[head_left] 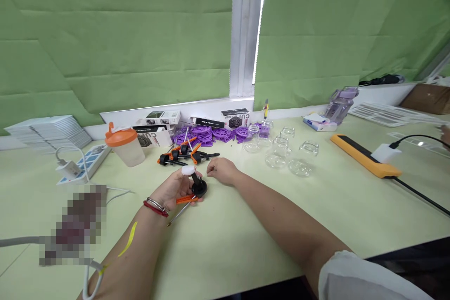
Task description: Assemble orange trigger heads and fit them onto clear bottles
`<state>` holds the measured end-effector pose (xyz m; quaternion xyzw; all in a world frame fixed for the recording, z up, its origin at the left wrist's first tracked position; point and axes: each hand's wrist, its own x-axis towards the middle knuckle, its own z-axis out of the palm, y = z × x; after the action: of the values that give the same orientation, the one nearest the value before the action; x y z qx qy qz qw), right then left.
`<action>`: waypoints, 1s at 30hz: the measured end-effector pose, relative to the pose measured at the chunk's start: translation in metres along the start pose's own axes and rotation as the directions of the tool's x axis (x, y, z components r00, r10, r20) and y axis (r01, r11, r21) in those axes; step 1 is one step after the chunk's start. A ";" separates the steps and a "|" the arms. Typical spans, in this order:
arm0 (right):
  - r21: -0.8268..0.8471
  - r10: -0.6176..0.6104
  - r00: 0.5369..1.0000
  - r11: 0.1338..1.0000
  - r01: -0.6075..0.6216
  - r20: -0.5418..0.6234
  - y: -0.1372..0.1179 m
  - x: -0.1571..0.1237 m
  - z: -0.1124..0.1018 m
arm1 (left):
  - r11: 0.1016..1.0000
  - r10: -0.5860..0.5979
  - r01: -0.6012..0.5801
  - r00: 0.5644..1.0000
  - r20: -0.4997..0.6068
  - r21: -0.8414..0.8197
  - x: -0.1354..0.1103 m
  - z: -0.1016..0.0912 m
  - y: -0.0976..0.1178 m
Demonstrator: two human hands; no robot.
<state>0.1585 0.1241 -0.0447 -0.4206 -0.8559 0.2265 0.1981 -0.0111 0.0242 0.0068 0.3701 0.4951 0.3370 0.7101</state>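
Note:
My left hand [175, 186], a white cover on its thumb, is closed around a small black part [199, 188] with a round base and a stem. An orange strip [186, 199] and a thin metal rod [180, 213] stick out of the same grip. Just to the right, my right hand [222, 170] rests low over the table with its fingers curled together; whatever they pinch, if anything, is hidden. Beyond both hands lies a pile of black-and-orange parts [186, 152] with metal rods among them.
Behind the pile are purple plastic pieces [200, 135] and cup holder boxes [154, 137]. Several clear glass-like vessels [276, 157] stand to the right. An orange-lidded cup [128, 150], a white power strip [87, 164] and a yellow power strip [363, 155] flank the work area.

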 end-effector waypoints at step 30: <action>0.771 -0.261 0.964 0.606 0.198 -0.044 -0.035 -0.029 -0.023 | 0.996 0.028 -0.032 0.998 0.049 0.078 0.001 0.003 -0.004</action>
<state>0.1656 0.0867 -0.0109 -0.1744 -0.7310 0.5567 0.3540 -0.0074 0.0230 0.0039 0.4129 0.4854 0.3189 0.7015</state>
